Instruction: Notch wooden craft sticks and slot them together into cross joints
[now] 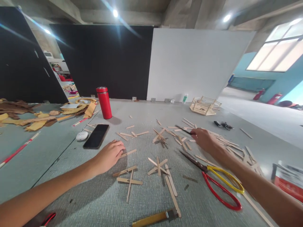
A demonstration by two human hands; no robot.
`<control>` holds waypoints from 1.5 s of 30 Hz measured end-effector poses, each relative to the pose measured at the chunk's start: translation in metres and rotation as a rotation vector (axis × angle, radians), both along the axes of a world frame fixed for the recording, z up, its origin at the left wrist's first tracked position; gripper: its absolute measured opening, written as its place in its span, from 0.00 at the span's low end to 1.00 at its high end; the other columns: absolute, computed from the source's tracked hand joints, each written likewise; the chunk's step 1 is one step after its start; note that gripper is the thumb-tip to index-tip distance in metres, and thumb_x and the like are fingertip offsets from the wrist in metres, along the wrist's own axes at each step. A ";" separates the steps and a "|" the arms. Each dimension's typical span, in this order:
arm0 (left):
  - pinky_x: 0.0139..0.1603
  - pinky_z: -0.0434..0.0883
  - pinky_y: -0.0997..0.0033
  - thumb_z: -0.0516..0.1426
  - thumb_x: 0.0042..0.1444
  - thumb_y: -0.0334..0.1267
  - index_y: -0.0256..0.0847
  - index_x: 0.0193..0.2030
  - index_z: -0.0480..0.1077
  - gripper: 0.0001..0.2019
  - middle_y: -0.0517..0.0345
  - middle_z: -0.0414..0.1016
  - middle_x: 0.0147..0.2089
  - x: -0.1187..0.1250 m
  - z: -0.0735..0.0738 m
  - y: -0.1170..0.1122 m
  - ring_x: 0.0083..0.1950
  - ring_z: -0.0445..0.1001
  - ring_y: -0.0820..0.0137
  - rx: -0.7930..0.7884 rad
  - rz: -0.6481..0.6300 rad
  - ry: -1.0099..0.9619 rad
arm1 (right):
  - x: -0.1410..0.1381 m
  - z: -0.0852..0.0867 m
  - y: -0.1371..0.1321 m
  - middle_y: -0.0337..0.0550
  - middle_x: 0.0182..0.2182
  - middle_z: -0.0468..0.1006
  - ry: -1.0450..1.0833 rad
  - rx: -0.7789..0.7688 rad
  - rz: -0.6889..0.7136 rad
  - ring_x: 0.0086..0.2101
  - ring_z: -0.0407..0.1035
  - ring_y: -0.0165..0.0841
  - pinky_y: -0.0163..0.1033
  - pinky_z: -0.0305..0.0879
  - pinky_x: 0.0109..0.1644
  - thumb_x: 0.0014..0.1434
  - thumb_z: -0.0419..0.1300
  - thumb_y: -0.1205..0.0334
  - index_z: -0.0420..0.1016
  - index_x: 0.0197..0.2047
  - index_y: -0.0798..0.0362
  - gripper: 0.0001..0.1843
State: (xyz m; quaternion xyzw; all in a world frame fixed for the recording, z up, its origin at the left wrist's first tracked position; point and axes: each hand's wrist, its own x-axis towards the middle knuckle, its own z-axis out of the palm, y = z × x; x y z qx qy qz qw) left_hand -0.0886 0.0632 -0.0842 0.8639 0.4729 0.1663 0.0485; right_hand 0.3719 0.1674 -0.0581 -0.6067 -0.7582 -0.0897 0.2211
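My left hand (110,156) rests low over the table with its fingers closed on the near end of a wooden craft stick (129,153). Off to the right, my right hand (204,138) grips a slim dark tool (183,129) that points left; its exact kind does not show. Two star-shaped pieces of crossed sticks, a far one (159,136) and a near one (158,166), sit between my hands. Scissors (199,164) with one red and one yellow handle lie below my right hand, blades partly apart.
A red flask (104,104), black phone (96,136) and white earbud case (81,136) stand left. A small stick frame (204,106) and keys (223,125) are back right. Loose sticks (251,159) lie right; a yellow-handled tool (153,218) lies in front.
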 end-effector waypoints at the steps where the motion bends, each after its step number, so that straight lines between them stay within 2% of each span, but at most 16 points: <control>1: 0.54 0.77 0.53 0.59 0.69 0.40 0.38 0.54 0.73 0.12 0.49 0.76 0.56 0.000 -0.001 0.000 0.53 0.78 0.61 0.004 0.001 0.002 | 0.004 0.002 0.000 0.48 0.54 0.78 -0.024 -0.065 -0.048 0.47 0.77 0.40 0.50 0.76 0.49 0.70 0.62 0.57 0.74 0.58 0.53 0.16; 6: 0.54 0.77 0.53 0.59 0.69 0.40 0.38 0.54 0.73 0.12 0.49 0.76 0.55 0.000 -0.003 0.001 0.53 0.77 0.61 0.020 -0.001 0.009 | 0.004 0.012 -0.005 0.49 0.55 0.77 -0.077 -0.284 -0.185 0.48 0.76 0.41 0.52 0.76 0.51 0.69 0.63 0.57 0.73 0.59 0.54 0.17; 12: 0.54 0.77 0.53 0.59 0.69 0.40 0.38 0.52 0.74 0.10 0.50 0.77 0.54 -0.002 -0.004 0.001 0.53 0.78 0.61 0.019 -0.006 0.007 | -0.031 0.014 -0.011 0.46 0.53 0.78 -0.091 -0.528 -0.014 0.46 0.77 0.41 0.49 0.77 0.48 0.69 0.63 0.55 0.75 0.56 0.54 0.16; 15: 0.54 0.77 0.53 0.59 0.69 0.40 0.38 0.52 0.74 0.10 0.50 0.77 0.54 -0.002 -0.004 0.001 0.53 0.77 0.61 0.016 -0.007 0.010 | -0.040 0.014 -0.011 0.47 0.54 0.78 -0.095 -0.567 -0.018 0.46 0.77 0.40 0.49 0.77 0.48 0.69 0.63 0.56 0.75 0.57 0.54 0.16; 21: 0.54 0.76 0.53 0.59 0.69 0.40 0.38 0.52 0.74 0.10 0.50 0.77 0.54 -0.003 -0.004 0.002 0.53 0.77 0.61 0.002 -0.016 -0.014 | -0.045 0.019 -0.025 0.48 0.53 0.78 -0.062 -0.410 -0.096 0.46 0.77 0.39 0.50 0.77 0.48 0.69 0.63 0.57 0.74 0.57 0.54 0.17; 25: 0.57 0.74 0.53 0.56 0.70 0.33 0.38 0.49 0.75 0.07 0.51 0.77 0.51 -0.001 0.002 -0.001 0.53 0.75 0.61 -0.030 -0.016 -0.045 | -0.073 0.027 -0.076 0.43 0.43 0.79 0.025 -0.138 -0.024 0.38 0.76 0.35 0.45 0.75 0.43 0.72 0.59 0.58 0.74 0.52 0.55 0.11; 27: 0.59 0.71 0.53 0.50 0.70 0.27 0.38 0.48 0.75 0.12 0.49 0.75 0.50 0.004 0.008 -0.009 0.56 0.72 0.60 -0.044 -0.013 -0.067 | -0.096 0.032 -0.115 0.48 0.40 0.78 0.061 -0.023 0.122 0.38 0.73 0.36 0.46 0.72 0.45 0.77 0.46 0.60 0.71 0.52 0.56 0.15; 29: 0.59 0.69 0.52 0.48 0.71 0.28 0.39 0.49 0.75 0.14 0.49 0.72 0.50 0.012 0.016 -0.024 0.55 0.70 0.58 -0.064 -0.019 -0.083 | -0.120 0.035 -0.154 0.44 0.39 0.78 0.043 -0.023 0.376 0.37 0.72 0.34 0.40 0.71 0.44 0.77 0.45 0.56 0.72 0.47 0.50 0.15; 30: 0.58 0.69 0.52 0.49 0.71 0.30 0.40 0.48 0.75 0.13 0.50 0.72 0.49 0.016 0.021 -0.033 0.54 0.69 0.58 -0.074 -0.032 -0.093 | -0.131 0.035 -0.170 0.43 0.40 0.78 0.001 -0.074 0.576 0.39 0.72 0.34 0.39 0.71 0.44 0.76 0.47 0.58 0.73 0.48 0.48 0.14; 31: 0.58 0.69 0.54 0.49 0.71 0.31 0.41 0.48 0.74 0.12 0.51 0.71 0.50 0.021 0.024 -0.043 0.55 0.69 0.58 -0.093 -0.052 -0.101 | -0.140 0.033 -0.183 0.46 0.42 0.79 -0.077 -0.156 0.778 0.40 0.72 0.36 0.42 0.70 0.45 0.75 0.47 0.64 0.72 0.49 0.52 0.13; 32: 0.56 0.69 0.57 0.50 0.71 0.32 0.43 0.49 0.74 0.11 0.52 0.71 0.50 0.025 0.027 -0.052 0.55 0.69 0.59 -0.116 -0.077 -0.106 | -0.148 0.030 -0.191 0.46 0.40 0.78 -0.130 -0.242 0.866 0.37 0.70 0.36 0.41 0.70 0.41 0.73 0.48 0.70 0.72 0.46 0.53 0.11; 35: 0.52 0.71 0.61 0.56 0.67 0.28 0.45 0.45 0.75 0.09 0.57 0.72 0.46 0.035 0.032 -0.072 0.50 0.72 0.62 -0.186 -0.149 -0.106 | -0.161 0.014 -0.198 0.43 0.37 0.77 -0.176 -0.341 0.877 0.34 0.69 0.34 0.38 0.69 0.37 0.67 0.56 0.76 0.71 0.40 0.54 0.09; 39: 0.55 0.71 0.62 0.60 0.62 0.25 0.47 0.48 0.76 0.14 0.57 0.75 0.49 0.039 0.030 -0.081 0.54 0.74 0.61 -0.306 -0.270 -0.118 | -0.162 -0.001 -0.195 0.46 0.39 0.78 -0.212 -0.297 0.875 0.36 0.71 0.37 0.41 0.71 0.39 0.67 0.56 0.76 0.73 0.40 0.55 0.08; 41: 0.58 0.71 0.60 0.60 0.62 0.25 0.47 0.48 0.77 0.13 0.56 0.76 0.50 0.040 0.030 -0.081 0.56 0.73 0.60 -0.336 -0.293 -0.133 | -0.157 0.004 -0.196 0.49 0.40 0.78 -0.230 -0.251 0.888 0.38 0.72 0.41 0.45 0.72 0.39 0.70 0.53 0.74 0.74 0.45 0.58 0.09; 43: 0.59 0.71 0.60 0.60 0.63 0.26 0.47 0.47 0.77 0.11 0.57 0.76 0.50 0.041 0.031 -0.082 0.56 0.74 0.60 -0.344 -0.302 -0.138 | -0.146 0.019 -0.194 0.52 0.41 0.79 -0.239 -0.165 0.849 0.39 0.73 0.43 0.47 0.73 0.39 0.73 0.49 0.70 0.73 0.52 0.60 0.13; 45: 0.61 0.70 0.59 0.60 0.63 0.27 0.46 0.46 0.77 0.10 0.57 0.76 0.51 0.042 0.034 -0.084 0.58 0.74 0.60 -0.362 -0.319 -0.118 | -0.127 0.038 -0.182 0.51 0.43 0.80 -0.250 -0.029 0.680 0.38 0.74 0.40 0.44 0.73 0.39 0.75 0.47 0.66 0.73 0.56 0.57 0.16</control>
